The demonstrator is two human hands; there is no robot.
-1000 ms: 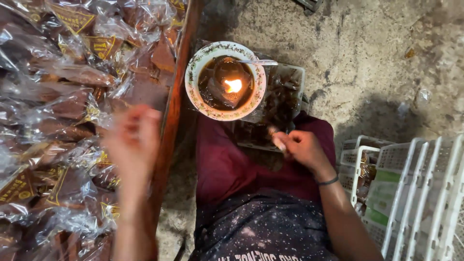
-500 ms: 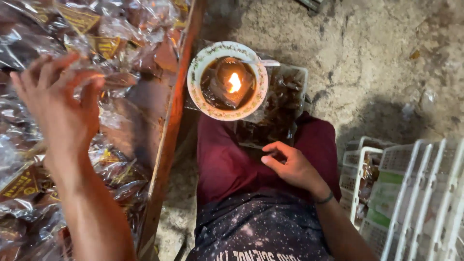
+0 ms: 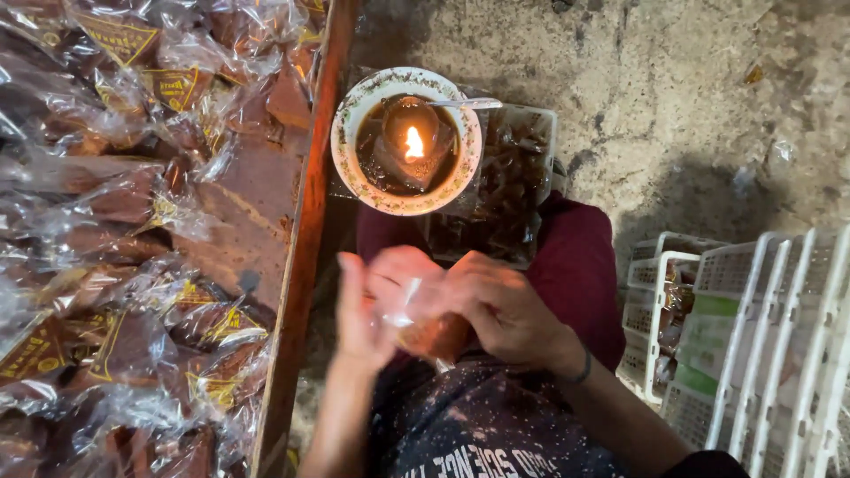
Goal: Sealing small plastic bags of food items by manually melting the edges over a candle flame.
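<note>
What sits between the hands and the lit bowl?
Nothing visible. Both hands, left hand and right hand, hold a clear packet over the lap; the flame bowl lies just beyond, across an open gap.

Both hands work low over the lap, hemmed in. To the left a wooden tray wall (image 3: 301, 265) rises, packed bags (image 3: 115, 221) filling everything beyond it. Just ahead a bowl (image 3: 354, 168) with a burning flame (image 3: 413, 142) blocks forward reach. White baskets (image 3: 753, 336) crowd the right. Bare concrete floor (image 3: 673, 97) lies open farther ahead.
</note>
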